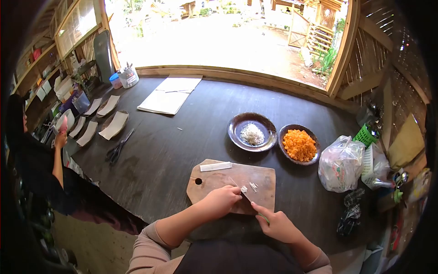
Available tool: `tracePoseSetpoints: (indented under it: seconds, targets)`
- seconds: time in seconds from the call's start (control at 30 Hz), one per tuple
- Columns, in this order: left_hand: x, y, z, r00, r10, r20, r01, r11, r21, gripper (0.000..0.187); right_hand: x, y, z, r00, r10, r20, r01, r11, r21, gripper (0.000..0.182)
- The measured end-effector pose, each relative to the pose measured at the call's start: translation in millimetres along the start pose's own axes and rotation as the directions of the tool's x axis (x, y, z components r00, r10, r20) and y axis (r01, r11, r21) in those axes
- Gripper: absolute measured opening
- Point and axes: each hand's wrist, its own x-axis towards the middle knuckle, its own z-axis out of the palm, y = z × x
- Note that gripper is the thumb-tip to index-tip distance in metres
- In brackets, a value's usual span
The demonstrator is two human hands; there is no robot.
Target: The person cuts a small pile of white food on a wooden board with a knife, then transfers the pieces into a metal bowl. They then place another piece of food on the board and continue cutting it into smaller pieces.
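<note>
My right hand (276, 224) is wrapped round the green handle of a knife (246, 197), whose blade slants up and left over the wooden cutting board (264, 178). Close against the blade, my left hand (222, 200) rests on the board with its fingers curled and pressed together; what they hold is hidden. Small white cut strips (253, 186) lie just right of the blade. A longer flat white piece (216, 167) lies along the board's far edge. Beyond the board, a dark plate (235, 139) bears a small heap of fine white shreds (252, 134).
A bowl of orange chopped pieces (299, 145) and a full plastic bag (341, 164) are on the right. Black scissors (119, 147), paper-lined dishes (114, 125) and a paper stack (171, 95) lie farther left. Another person (41, 169) stands at the left edge, holding something pink.
</note>
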Motion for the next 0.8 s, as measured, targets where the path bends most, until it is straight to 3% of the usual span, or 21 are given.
tracePoseSetpoints:
  seconds: [0.13, 0.3, 0.53, 0.7, 0.8]
  targets:
    - [0.5, -3.5, 2.9, 1.000, 0.024, 0.005, -0.024, 1.000, 0.019, 0.031, -3.8, -5.8, -4.6, 0.996, -0.066, -0.054, 0.068, 0.997, 0.030, 0.046]
    - [1.2, 1.3, -1.9, 0.999, -0.020, 0.038, 0.020, 1.000, 0.009, 0.031, -10.2, -13.7, -21.6, 0.994, 0.060, 0.094, -0.063, 0.998, 0.032, 0.047]
    - [-0.5, -1.1, 1.3, 1.000, -0.003, -0.019, 0.002, 0.999, -0.032, 0.030, 0.3, 1.7, 4.3, 0.999, -0.030, -0.023, 0.029, 0.999, -0.038, 0.048]
    - [-0.9, -1.8, 0.4, 1.000, -0.021, -0.020, 0.020, 0.997, -0.068, 0.029, -8.2, -10.6, -21.0, 0.993, 0.054, 0.100, -0.056, 0.998, 0.017, 0.052]
    - [-0.7, -0.5, -0.6, 0.999, -0.034, -0.005, 0.034, 0.998, -0.058, 0.029, -6.3, -1.0, -6.8, 0.995, 0.057, 0.077, -0.056, 0.998, -0.011, 0.051]
